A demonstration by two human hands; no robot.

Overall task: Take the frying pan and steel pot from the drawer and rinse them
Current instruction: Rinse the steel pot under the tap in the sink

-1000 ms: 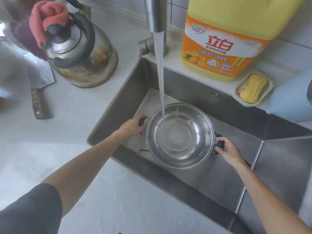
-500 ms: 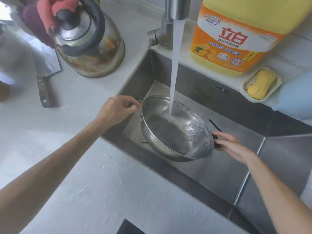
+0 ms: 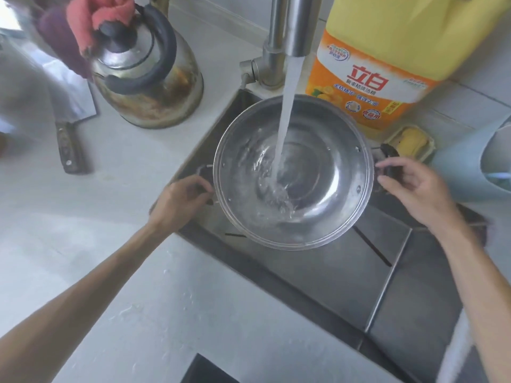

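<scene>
We hold the round shiny steel pot (image 3: 293,172) mid-frame, left hand (image 3: 179,200) and right hand (image 3: 412,189) each with a grip curled on its side handles, tap stream falling between them.

Steel pot (image 3: 318,186) held mouth-up over the sink (image 3: 345,277), under the faucet (image 3: 287,26). Water stream (image 3: 284,114) falling into its bowl and swirling there. Left hand (image 3: 177,204) gripping the left handle, right hand (image 3: 414,189) at the dark right handle, fingers (image 3: 387,164) curled on it. On the counter (image 3: 138,286): a stained kettle (image 3: 154,81) with a pink cloth (image 3: 96,15) on its lid, a cleaver (image 3: 69,125) beside it. Behind the sink: a yellow detergent jug (image 3: 387,59) and a soap dish (image 3: 412,139).
</scene>
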